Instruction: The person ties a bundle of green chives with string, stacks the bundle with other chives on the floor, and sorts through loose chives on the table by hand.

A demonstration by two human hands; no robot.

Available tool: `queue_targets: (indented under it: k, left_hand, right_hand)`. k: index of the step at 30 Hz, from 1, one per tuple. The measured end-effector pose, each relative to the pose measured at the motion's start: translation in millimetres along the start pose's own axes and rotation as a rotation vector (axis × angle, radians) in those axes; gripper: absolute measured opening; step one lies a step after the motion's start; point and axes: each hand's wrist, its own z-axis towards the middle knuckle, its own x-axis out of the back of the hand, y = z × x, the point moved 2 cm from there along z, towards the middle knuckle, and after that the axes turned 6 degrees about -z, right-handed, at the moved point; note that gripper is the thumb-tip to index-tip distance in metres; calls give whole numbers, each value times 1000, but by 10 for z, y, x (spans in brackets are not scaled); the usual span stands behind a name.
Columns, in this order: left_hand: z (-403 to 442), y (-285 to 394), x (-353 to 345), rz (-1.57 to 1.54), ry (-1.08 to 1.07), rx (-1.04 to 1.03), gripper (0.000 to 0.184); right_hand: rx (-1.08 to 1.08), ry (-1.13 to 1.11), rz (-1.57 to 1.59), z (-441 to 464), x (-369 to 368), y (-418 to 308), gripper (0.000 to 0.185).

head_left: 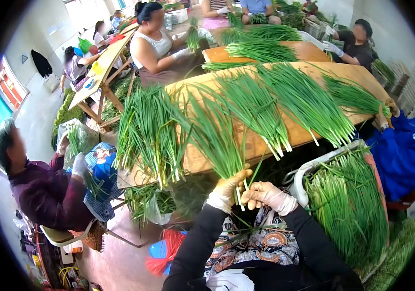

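My gloved left hand (228,188) is wrapped round the lower stems of a bunch of garlic chives (217,145). The leaves fan up and away over the wooden table's near edge, and pale stem ends stick out below the fist. Close beside it, my gloved right hand (268,196) is closed, fingertips pinched by the stem ends. A single chive blade (257,169) rises from those fingertips; its lower end is partly hidden. Both hands are above my patterned apron (275,240).
More chive bunches (309,104) lie across the wooden table (200,92). At my right stands a crate (302,189) packed with chives. A person in purple (47,199) sits at left. Blue sleeves (399,150) show at right. A red and blue item (166,250) is by my left.
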Motion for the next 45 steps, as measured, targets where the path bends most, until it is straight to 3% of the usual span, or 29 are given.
queue_targets:
  k: [1,3,5,6,9,10,11,12,13,15,16,17,18,19,20,21,23,25,27,29,30,33,36,38,40,43,45]
  left_hand:
    - [-17,-27,-82,58,118,-22,42]
    - [54,-123,86,-110,-20,20,35]
    - [36,-130,72,-37,117,-64,32]
    - [35,-113,81,-25,104,-129,30]
    - [-48,-3,-92,35,216,-224,34]
    - [-46,69,-109,19,201,-234,35]
    - [-57,114,-105,-1,187,-239,37]
    - [-43,156,-66,36,138,-231,39]
    - [-20,169,-25,-7,-15,-171,42]
    - [-8,158,11,-28,-68,-127,45]
    - [-14,130,-2,-95,-105,-65,49]
    - [-27,95,-4,-95,-105,-58,49]
    - [-38,63,-5,-149,-101,-13,50]
    - [-42,45,-19,-202,-98,28,52]
    - [-43,55,-57,-198,-103,29,52]
    - [-56,75,-126,-243,-170,17,44]
    - [-94,118,-277,-336,-306,-6,31]
    - [-119,168,-370,-383,-444,-129,25]
    - [-71,167,-308,-387,-376,-119,26]
    - [-50,170,-257,-413,-286,-60,26]
    - [-31,160,-218,-439,-196,-8,27]
    - [-3,79,-112,-367,-180,-34,32]
    - [48,-5,-147,-276,-176,-27,44]
    - [78,-40,-193,-174,-200,-61,50]
    - [165,-114,-114,-149,-232,-52,47]
    - [96,-138,-119,-84,-99,-13,40]
    - [128,-188,1,-106,-83,-30,42]
  right_hand:
    - [41,39,40,30,-5,-3,25]
    - [47,86,89,52,-53,6,25]
    - [207,316,-541,55,-76,11,25]
    - [633,612,-1048,26,-114,37,23]
    - [598,602,-751,-243,-191,105,29]
    - [51,379,-341,-474,-246,192,28]
    - [61,377,-386,-493,-233,239,26]
    - [57,-157,-803,-418,-166,629,26]
    - [34,-283,-929,-416,-101,770,31]
    - [34,-554,-1166,-434,23,1053,46]
    - [396,-209,-1341,-389,108,577,29]
    - [625,272,-1593,-360,243,248,21]
    - [482,535,-1567,-298,389,22,27]
    - [138,682,-1315,-261,465,-346,33]
    - [295,902,-1398,-206,545,-488,34]
    - [295,993,-1514,-88,656,-570,36]
    - [-10,920,-1492,109,885,-584,48]
    - [-303,675,-1454,251,993,-561,46]
    - [-262,611,-1468,309,1123,-574,39]
    - [-208,418,-804,287,1323,-648,32]
    - [46,409,-686,181,1379,-720,27]
    - [194,318,-227,-188,1123,-1083,29]
    - [150,135,-144,-92,661,-704,39]
    - [173,-24,-128,-56,475,-432,36]
    - [131,-101,-95,-18,357,-227,37]
    - [-21,-82,-159,2,210,-138,33]
    - [5,38,-219,56,167,7,30]
